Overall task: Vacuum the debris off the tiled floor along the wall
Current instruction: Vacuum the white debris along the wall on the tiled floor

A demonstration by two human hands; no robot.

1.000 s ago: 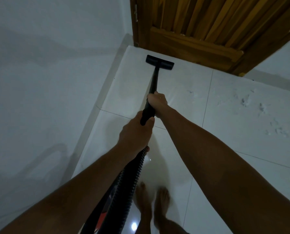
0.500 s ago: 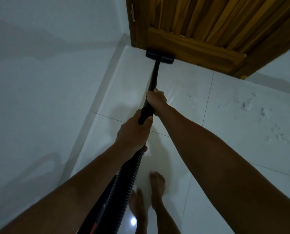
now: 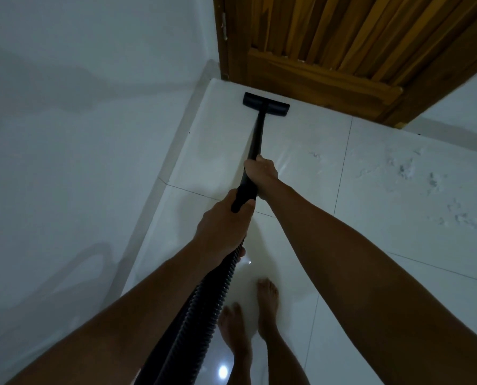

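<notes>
A black vacuum wand (image 3: 256, 140) runs from my hands down to a flat black floor nozzle (image 3: 265, 104) that rests on the white tiled floor (image 3: 220, 151), just short of the wooden door. My right hand (image 3: 260, 172) grips the wand higher up. My left hand (image 3: 222, 226) grips its lower end, where the ribbed black hose (image 3: 204, 309) begins. Pale scattered debris (image 3: 409, 173) lies on the tiles to the right, away from the nozzle. A small dark speck of debris (image 3: 314, 155) sits right of the wand.
A white wall (image 3: 79, 134) with a pale skirting strip runs along the left. A brown slatted wooden door (image 3: 342, 51) and its frame close off the far end. My bare feet (image 3: 248, 315) stand on the glossy tiles below the hose.
The nozzle reached the foot of the door half a second ago and has since pulled back a little toward me. My feet have shifted. Both hands keep their grip.
</notes>
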